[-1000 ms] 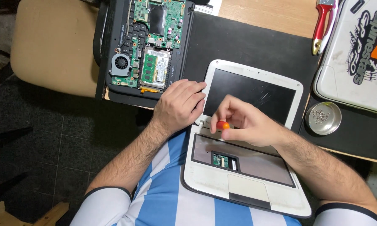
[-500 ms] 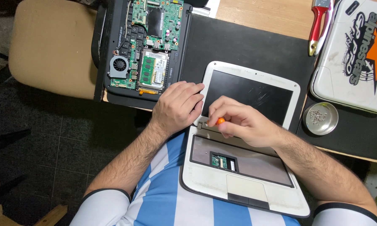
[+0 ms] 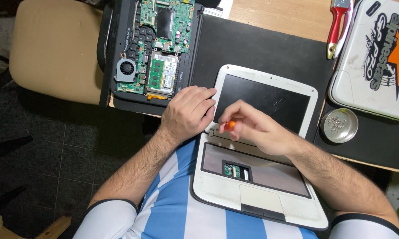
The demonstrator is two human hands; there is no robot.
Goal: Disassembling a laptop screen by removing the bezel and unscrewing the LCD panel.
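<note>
White laptop (image 3: 257, 194) on our lap, keyboard off, lid open against the table (image 3: 274, 22) edge; left hand (image 3: 188, 113) flat on its left hinge corner, fingers loosely together; right hand (image 3: 252, 128) pinching orange-handled screwdriver (image 3: 228, 125) at hinge; we judge: keep it upright, press steady; beyond, screw dish (image 3: 339, 125), opened dark laptop (image 3: 150, 48)

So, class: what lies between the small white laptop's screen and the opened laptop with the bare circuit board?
In the head view, the left hand rests between the white laptop's screen and the opened laptop, on a black mat.
</note>
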